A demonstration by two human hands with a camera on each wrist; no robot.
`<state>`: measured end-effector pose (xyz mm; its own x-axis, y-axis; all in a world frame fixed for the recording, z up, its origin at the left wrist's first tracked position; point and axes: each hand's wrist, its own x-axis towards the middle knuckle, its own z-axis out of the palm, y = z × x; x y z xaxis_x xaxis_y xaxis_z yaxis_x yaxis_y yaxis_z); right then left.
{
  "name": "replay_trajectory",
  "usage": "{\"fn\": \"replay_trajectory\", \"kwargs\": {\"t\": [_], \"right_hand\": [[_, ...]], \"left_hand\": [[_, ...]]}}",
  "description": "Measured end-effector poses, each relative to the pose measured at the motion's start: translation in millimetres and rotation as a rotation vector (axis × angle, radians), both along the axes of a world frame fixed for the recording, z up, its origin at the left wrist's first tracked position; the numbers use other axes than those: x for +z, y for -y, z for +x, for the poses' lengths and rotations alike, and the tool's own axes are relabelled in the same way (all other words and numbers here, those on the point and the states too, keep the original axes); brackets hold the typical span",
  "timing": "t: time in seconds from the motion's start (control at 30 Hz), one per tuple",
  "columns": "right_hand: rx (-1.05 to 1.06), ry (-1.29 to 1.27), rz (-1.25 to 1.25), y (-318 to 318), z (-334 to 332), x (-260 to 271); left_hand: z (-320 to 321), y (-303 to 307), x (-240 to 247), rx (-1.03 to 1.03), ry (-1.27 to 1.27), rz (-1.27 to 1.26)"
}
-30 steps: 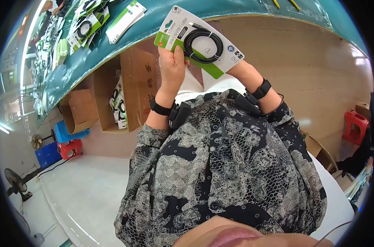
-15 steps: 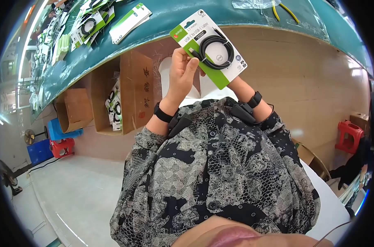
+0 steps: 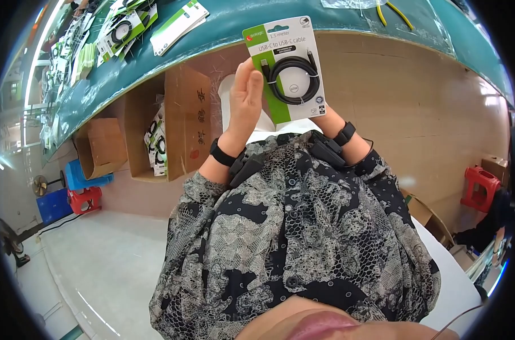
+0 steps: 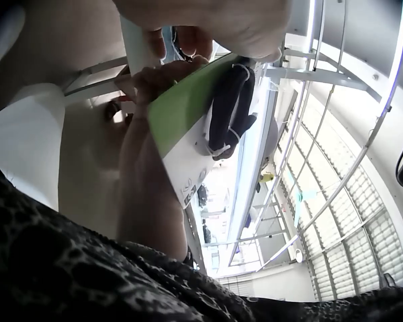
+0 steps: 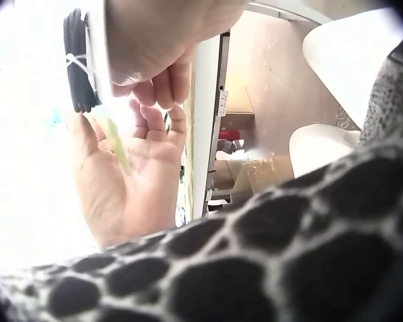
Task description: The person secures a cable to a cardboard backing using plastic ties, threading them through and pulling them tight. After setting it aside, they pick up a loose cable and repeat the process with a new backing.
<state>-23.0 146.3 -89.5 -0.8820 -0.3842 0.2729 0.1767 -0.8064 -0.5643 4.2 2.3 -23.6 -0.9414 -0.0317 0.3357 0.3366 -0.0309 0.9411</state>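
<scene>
A USB-C cable pack point(image 3: 290, 71), a white and green card with a coiled black cable tied on, stands face-on in front of the person in the head view. My left hand point(image 3: 246, 102) holds it at its left edge, thumb at the front and fingers going behind. In the right wrist view the card's edge lies between this left hand's point(image 5: 134, 181) thumb and fingers. My right hand point(image 4: 158, 84) is behind the card, bent fingers near its back; the card hides it in the head view. I cannot tell whether that hand grips the card.
Many packed cables point(image 3: 121, 34) and a few flat cards point(image 3: 179, 27) lie on the green table point(image 3: 229, 25). Yellow-handled pliers point(image 3: 399, 16) lie farther right. Below the table edge, a cardboard box point(image 3: 183, 119) contains more packs point(image 3: 157, 144). Red stools point(image 3: 479, 188) stand on the floor.
The pack has moved right and turned clockwise, so its text now runs nearly level. The left thumb has shifted from the card's face to its edge.
</scene>
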Motion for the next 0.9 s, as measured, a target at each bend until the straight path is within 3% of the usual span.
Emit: {"fn": "replay_trajectory", "kwargs": {"t": [0.17, 0.3, 0.4, 0.43, 0.53, 0.57, 0.67, 0.83, 0.9], "right_hand": [[0.154, 0.174, -0.178, -7.6, -15.7, -13.0], [0.136, 0.331, 0.064, -12.1, -13.7, -7.3], [-0.191, -0.075, 0.672, -17.1, -10.3, 3.2], [-0.192, -0.075, 0.67, -21.7, -9.9, 7.1], [-0.261, 0.112, 1.092, -50.3, -5.2, 23.3], [-0.261, 0.121, 1.094, -51.3, -1.7, 31.6], [-0.622, -0.267, 1.236, -45.9, 8.2, 62.1], [-0.473, -0.173, 1.145, -29.6, 6.3, 55.9], [-0.412, -0.16, 1.108, -25.3, 5.9, 53.1]], "left_hand": [[17.5, -11.6, 2.1, -0.171, 0.252, 0.102], [17.1, -16.3, -4.8, -0.147, 0.252, 0.133], [17.3, -15.8, -6.7, -0.138, 0.309, 0.29], [15.3, -12.7, -7.5, -0.139, 0.308, 0.287], [11.1, -4.7, -11.5, -0.089, 0.276, 0.259], [11.0, -4.4, -13.1, -0.092, 0.284, 0.26], [12.4, -7.8, -17.3, -0.134, 0.322, 0.192], [10.8, -9.4, -15.5, -0.089, 0.297, 0.211], [11.2, -10.4, -14.9, -0.015, 0.297, 0.064]]}}
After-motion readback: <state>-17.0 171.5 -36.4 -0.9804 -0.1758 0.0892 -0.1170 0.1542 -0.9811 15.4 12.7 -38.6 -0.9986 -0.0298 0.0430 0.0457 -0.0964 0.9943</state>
